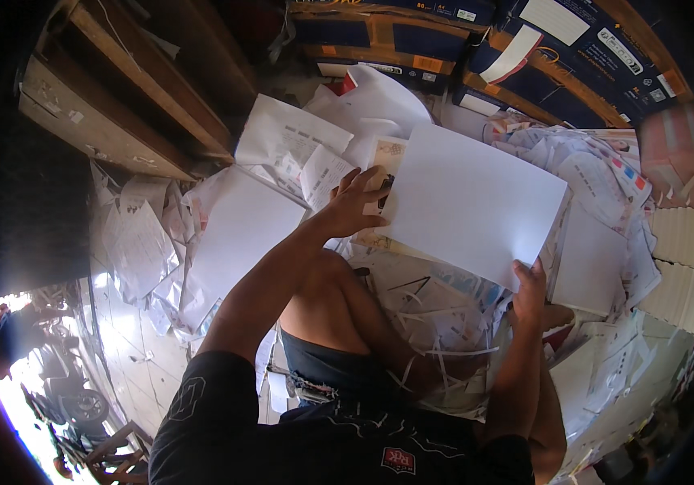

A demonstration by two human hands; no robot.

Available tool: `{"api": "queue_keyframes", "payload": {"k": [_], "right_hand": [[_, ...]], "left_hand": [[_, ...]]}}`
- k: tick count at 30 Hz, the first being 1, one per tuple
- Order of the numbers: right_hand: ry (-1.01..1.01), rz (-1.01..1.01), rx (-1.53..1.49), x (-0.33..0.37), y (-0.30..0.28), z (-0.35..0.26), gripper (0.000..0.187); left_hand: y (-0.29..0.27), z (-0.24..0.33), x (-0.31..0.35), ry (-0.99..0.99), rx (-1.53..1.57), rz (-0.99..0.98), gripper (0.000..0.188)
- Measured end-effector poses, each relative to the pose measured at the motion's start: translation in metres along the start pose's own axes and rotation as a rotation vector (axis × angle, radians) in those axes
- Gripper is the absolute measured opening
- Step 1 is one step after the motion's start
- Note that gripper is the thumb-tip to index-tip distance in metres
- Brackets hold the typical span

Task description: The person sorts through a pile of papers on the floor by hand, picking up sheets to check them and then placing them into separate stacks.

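Observation:
A large blank white sheet of paper (476,206) lies tilted in front of me, above my lap. My right hand (530,289) pinches its near right edge, with the thumb on top. My left hand (357,202) reaches to the sheet's left side, its fingers spread over a cream printed sheet (387,153) that is partly hidden under the white one. Whether the left fingertips press on the paper I cannot make out. Beside my left forearm rests another white stack or sheet (250,230).
Crumpled papers (141,242) heap up at left, with more loose papers (598,182) at right. Thin paper strips (444,352) lie by my legs. Dark blue cartons (573,56) stand at the back, wooden shelving (137,89) at far left, and paper stacks (683,242) at far right.

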State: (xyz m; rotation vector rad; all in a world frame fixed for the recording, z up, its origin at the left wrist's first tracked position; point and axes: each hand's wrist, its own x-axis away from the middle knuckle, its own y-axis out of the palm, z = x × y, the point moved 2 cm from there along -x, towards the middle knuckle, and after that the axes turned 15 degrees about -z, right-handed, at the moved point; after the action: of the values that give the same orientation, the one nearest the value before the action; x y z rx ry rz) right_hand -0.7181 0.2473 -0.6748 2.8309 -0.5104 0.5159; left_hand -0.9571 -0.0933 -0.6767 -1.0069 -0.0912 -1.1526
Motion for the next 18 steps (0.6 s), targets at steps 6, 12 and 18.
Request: {"api": "queue_keyframes", "payload": {"k": [6, 12, 18], "right_hand": [[0.005, -0.016, -0.097, 0.000, 0.007, -0.002, 0.044], [0.036, 0.033, 0.095, 0.006, 0.001, -0.005, 0.042], [-0.002, -0.051, 0.105, -0.004, 0.007, -0.015, 0.032]], "left_hand": [[0.002, -0.002, 0.002, -0.030, 0.037, 0.001, 0.069], [0.004, 0.001, -0.001, -0.003, -0.002, 0.010, 0.069], [0.015, -0.022, 0.001, -0.009, -0.122, 0.111, 0.075]]}}
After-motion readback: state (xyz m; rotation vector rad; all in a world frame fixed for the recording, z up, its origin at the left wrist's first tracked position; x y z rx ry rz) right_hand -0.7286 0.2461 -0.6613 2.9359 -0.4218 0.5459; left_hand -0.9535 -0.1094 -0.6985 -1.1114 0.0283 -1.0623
